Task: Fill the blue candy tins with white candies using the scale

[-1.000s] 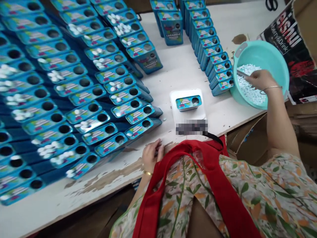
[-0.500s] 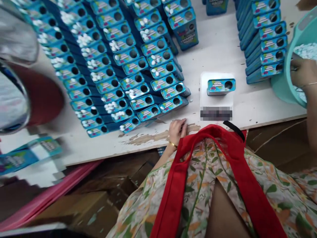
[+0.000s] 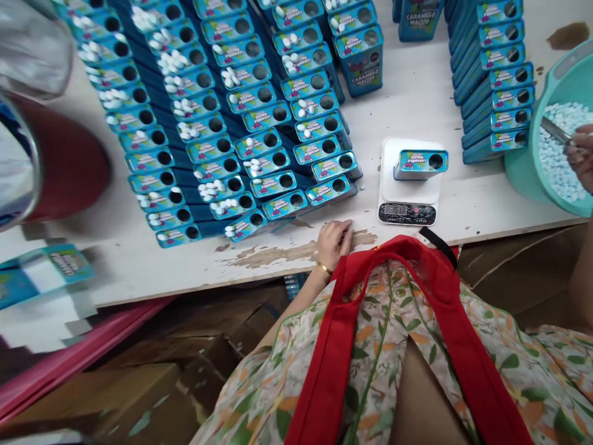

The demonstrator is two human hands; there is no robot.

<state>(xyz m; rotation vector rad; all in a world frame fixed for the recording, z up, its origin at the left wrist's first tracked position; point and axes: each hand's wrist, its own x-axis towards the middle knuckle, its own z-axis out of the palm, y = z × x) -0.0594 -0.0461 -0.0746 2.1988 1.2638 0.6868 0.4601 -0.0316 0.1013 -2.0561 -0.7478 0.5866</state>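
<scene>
My right hand point(image 3: 582, 156), partly cut off by the right edge, is closed around a narrow metal scoop point(image 3: 556, 131). The scoop is over the turquoise basin point(image 3: 523, 167), above a heap of small white candies point(image 3: 563, 176). My left hand point(image 3: 332, 241) rests on the table's front edge with its fingers curled; nothing shows in it. Between the hands, a blue tin point(image 3: 423, 162) with a round hole in its top stands upright on a white kitchen scale point(image 3: 388, 179). The scale's display is lit.
Rows of blue tins point(image 3: 273, 183) fill the left, several with white candies on their lids. Another row of tins point(image 3: 509, 99) stands beside the basin. A dark red drum point(image 3: 76, 167) and a flattened blue carton point(image 3: 50, 269) are at far left. Cardboard boxes point(image 3: 125, 395) lie below the table.
The view has swung left, bringing the drum into sight. My right hand has raised the scoop slightly in the basin. My left hand and the tin on the scale have stayed put.
</scene>
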